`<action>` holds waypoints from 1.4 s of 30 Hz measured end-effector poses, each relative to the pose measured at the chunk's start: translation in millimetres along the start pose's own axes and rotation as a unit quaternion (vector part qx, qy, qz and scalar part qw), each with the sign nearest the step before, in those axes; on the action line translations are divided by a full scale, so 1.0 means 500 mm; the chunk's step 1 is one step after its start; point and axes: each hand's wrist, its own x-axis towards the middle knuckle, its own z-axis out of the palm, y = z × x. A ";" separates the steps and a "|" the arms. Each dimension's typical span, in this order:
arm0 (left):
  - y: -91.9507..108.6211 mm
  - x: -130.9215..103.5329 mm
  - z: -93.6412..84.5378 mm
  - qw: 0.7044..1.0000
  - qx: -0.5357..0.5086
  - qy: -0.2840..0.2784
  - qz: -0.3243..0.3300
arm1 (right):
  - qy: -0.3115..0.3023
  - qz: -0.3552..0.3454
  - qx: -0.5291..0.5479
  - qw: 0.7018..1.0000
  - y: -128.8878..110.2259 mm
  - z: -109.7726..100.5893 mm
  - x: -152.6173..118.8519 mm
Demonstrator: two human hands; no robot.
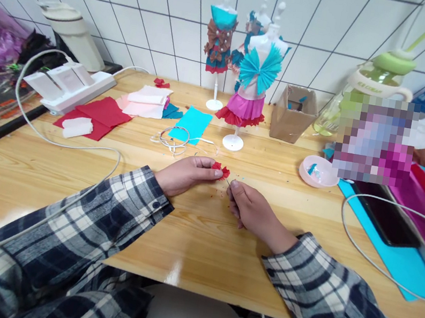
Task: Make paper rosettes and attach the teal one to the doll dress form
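Observation:
Between the thumb and fingers of my left hand (pixel 189 171) is a small red piece of ruffled crepe paper (pixel 220 171). My right hand (pixel 251 206) is closed round a thin, dark, needle-like tool (pixel 228 183); most of it is hidden in the fist. Its tip points at the lower right edge of the red paper, and I cannot tell if they touch. Tiny scraps lie on the wooden table (pixel 197 249) under the hands. Behind them stands a white mini dress form (pixel 272 33) wearing a turquoise pleated bow (pixel 260 69) and a pink and red skirt (pixel 243 111).
More dressed forms (pixel 220 35) stand by the tiled wall. Left are red sheets (pixel 101 113) and a power strip (pixel 72 86). A turquoise sheet (pixel 190 124) and a wire coil (pixel 174 136) lie mid-table. Right are a cardboard box (pixel 293 115), pink bowl (pixel 317 176) and phone (pixel 390 216).

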 end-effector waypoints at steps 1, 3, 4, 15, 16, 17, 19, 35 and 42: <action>0.000 0.000 0.000 1.000 0.001 0.000 0.001 | -0.003 0.004 0.006 1.000 -0.001 0.001 -0.001; -0.001 0.000 -0.001 1.000 0.009 -0.004 0.001 | -0.008 0.004 0.011 1.000 -0.001 0.002 -0.002; -0.001 0.000 -0.002 1.000 0.016 -0.009 0.000 | -0.011 0.001 0.011 1.000 -0.001 0.003 -0.002; -0.001 -0.001 -0.002 0.999 0.042 -0.024 0.001 | -0.003 -0.040 -0.032 0.999 -0.001 -0.001 0.000; -0.002 -0.001 -0.002 0.999 0.041 -0.024 0.002 | -0.003 -0.043 -0.034 0.998 0.000 -0.001 0.001; -0.002 -0.001 -0.002 0.999 0.040 -0.025 0.003 | -0.002 -0.046 -0.034 0.998 0.001 -0.001 0.001; -0.003 0.000 -0.003 0.999 0.042 -0.024 0.002 | -0.001 -0.048 -0.034 0.998 0.002 -0.001 0.002; 0.006 -0.001 -0.002 0.999 0.027 -0.036 -0.006 | 0.021 -0.050 -0.056 0.997 0.003 -0.006 0.001; 0.002 -0.001 -0.009 0.996 0.072 -0.051 -0.022 | 0.007 -0.063 -0.076 0.995 -0.003 -0.008 0.002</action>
